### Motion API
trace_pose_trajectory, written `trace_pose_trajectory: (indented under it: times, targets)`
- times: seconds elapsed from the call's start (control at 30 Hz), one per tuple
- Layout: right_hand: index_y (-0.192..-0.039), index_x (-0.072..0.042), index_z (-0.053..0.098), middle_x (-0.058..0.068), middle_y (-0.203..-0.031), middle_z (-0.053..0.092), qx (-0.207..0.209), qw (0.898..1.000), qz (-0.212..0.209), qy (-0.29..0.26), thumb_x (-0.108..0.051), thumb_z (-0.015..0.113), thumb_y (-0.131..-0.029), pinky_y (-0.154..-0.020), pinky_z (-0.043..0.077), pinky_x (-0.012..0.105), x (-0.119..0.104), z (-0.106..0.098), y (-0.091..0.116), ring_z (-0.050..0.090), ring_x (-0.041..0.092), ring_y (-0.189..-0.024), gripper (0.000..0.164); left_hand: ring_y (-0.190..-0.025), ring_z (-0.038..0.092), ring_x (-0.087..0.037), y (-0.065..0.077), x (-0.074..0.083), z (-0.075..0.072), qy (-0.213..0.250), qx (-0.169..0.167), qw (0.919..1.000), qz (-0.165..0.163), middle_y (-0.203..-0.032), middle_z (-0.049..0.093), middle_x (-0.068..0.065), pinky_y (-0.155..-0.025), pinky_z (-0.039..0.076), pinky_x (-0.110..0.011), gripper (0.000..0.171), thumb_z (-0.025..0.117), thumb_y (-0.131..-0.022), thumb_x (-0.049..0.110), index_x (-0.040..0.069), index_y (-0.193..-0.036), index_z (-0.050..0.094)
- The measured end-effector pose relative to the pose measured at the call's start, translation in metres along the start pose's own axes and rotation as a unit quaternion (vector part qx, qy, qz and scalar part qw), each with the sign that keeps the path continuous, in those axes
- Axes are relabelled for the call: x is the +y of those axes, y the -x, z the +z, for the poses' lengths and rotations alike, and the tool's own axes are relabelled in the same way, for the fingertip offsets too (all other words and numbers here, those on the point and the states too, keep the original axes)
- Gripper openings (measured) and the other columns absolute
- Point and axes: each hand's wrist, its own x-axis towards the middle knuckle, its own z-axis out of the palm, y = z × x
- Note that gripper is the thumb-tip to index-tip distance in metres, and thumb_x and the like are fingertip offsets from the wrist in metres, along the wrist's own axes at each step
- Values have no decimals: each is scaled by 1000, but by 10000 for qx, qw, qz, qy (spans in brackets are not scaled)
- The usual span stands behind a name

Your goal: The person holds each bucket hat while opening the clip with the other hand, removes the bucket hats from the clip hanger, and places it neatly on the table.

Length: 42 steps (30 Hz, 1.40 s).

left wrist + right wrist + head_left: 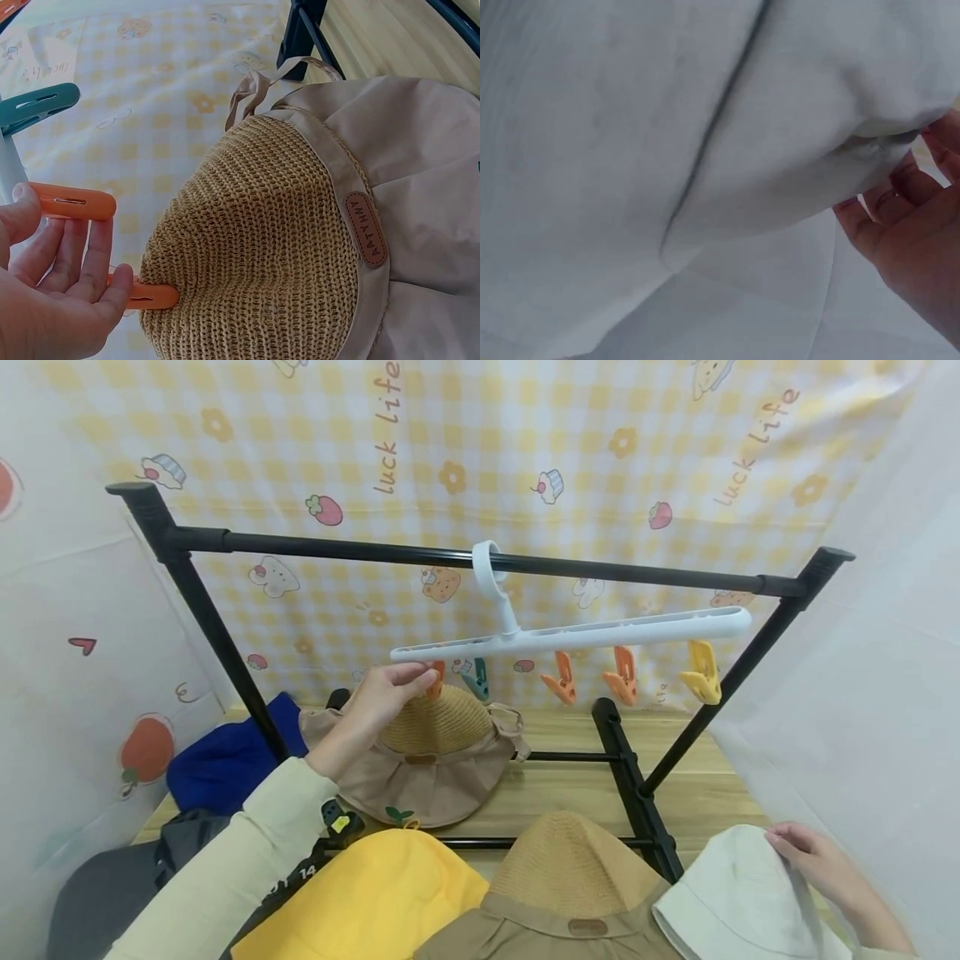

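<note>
My left hand [386, 697] is up at the left end of a white hanger [630, 631], pinching an orange clip [79, 203] between thumb and fingers. A second orange clip [154, 296] by the little finger overlaps the crown of a straw hat [255, 240] with a beige brim. A green clip [477, 679] hangs just right of that hand. Low on the right, my right hand [817, 860] pinches the crown of a white bucket hat [738, 893]. In the right wrist view, its fingertips [859, 217] lie along a fold in the cloth.
The hanger hooks over a black rack bar [337, 550]. Two more orange clips [621, 675] and a yellow clip [701, 672] hang along it. In front lie a yellow hat [375, 893] and another straw hat [577, 868]; blue [232, 760] and dark grey [112, 893] hats are left.
</note>
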Motion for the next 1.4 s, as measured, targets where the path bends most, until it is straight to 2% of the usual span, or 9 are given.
trace_pose_trajectory:
  times: [0.1, 0.23, 0.4, 0.53, 0.77, 0.97, 1.17, 1.3, 1.4]
  targets:
    - [-111, 8, 57, 16, -103, 65, -108, 9989, -226, 402, -27, 44, -99, -66, 46, 24, -8, 6, -7, 52, -5, -82, 39, -129, 42, -25, 0, -1, 0, 66, 21, 10000, 58, -134, 54, -5, -107, 31, -47, 47, 56, -91, 42, 15, -129, 56]
    - [-116, 14, 51, 31, -108, 60, -538, 9961, -293, 636, -24, 41, -100, -71, 51, 37, -18, 9, -10, 62, 28, -92, 43, -127, 44, -25, 0, -3, 0, 143, 44, 9997, 171, -131, 56, -7, -106, 32, -46, 46, 57, -91, 39, 12, -128, 58]
    - [-135, 17, 23, 48, -125, 34, -1548, 9878, -102, 168, -35, 41, -99, -72, 50, 51, -34, 9, -4, 49, 56, -104, 66, -125, 46, -24, 0, -4, 1, 92, 50, 9997, 213, -129, 58, -6, -105, 33, -47, 44, 58, -90, 41, 14, -125, 60]
    - [-137, 17, 21, 51, -128, 24, -1832, 9819, -383, 280, -35, 46, -96, -77, 44, 61, -54, 9, 0, 36, 66, -108, 71, -126, 45, -24, 2, -3, 3, 129, 2, 9996, 239, -130, 57, -6, -105, 34, -47, 42, 58, -90, 39, 14, -124, 61]
    - [-134, 11, 37, 38, -131, 41, -1156, 9745, -1834, 588, -28, 51, -95, -81, 43, 62, -143, 12, 5, 45, 57, -110, 56, -126, 43, -26, 5, 0, 15, 462, -308, 9983, 155, -134, 53, -10, -107, 32, -46, 42, 55, -93, 33, 9, -128, 57]
    - [-139, -4, 40, 20, -138, 45, -1394, 9504, -2671, 767, -38, 47, -97, -94, 40, 56, -249, 25, 4, 43, 41, -124, 54, -112, 52, -25, 10, 7, 30, 505, -377, 9980, 99, -131, 55, -9, -98, 40, -43, 41, 54, -94, 32, 10, -129, 56]
    - [-144, 1, 29, 21, -147, 32, -1782, 9245, -3292, 720, -30, 43, -99, -106, 30, 53, -317, 82, -22, 31, 37, -135, 56, -109, 56, -28, 15, 11, 41, 658, -450, 9967, 176, -130, 56, -11, -95, 44, -42, 41, 54, -94, 29, 8, -130, 54]
    - [-147, 1, 13, 23, -146, 32, -1317, 9179, -3704, 535, -22, 48, -98, -107, 31, 49, -343, 126, -42, 34, 34, -133, 65, -110, 57, -29, 19, 12, 48, 749, -559, 9953, 259, -130, 56, -12, -96, 45, -43, 42, 54, -95, 28, 5, -129, 54]
    - [-140, -5, 32, 13, -121, 54, -671, 9170, -3927, 193, -17, 50, -97, -88, 47, 38, -356, 149, -53, 54, 24, -105, 48, -110, 58, -28, 22, 13, 50, 862, -603, 9942, 206, -129, 57, -12, -95, 45, -42, 41, 55, -94, 28, 5, -128, 55]
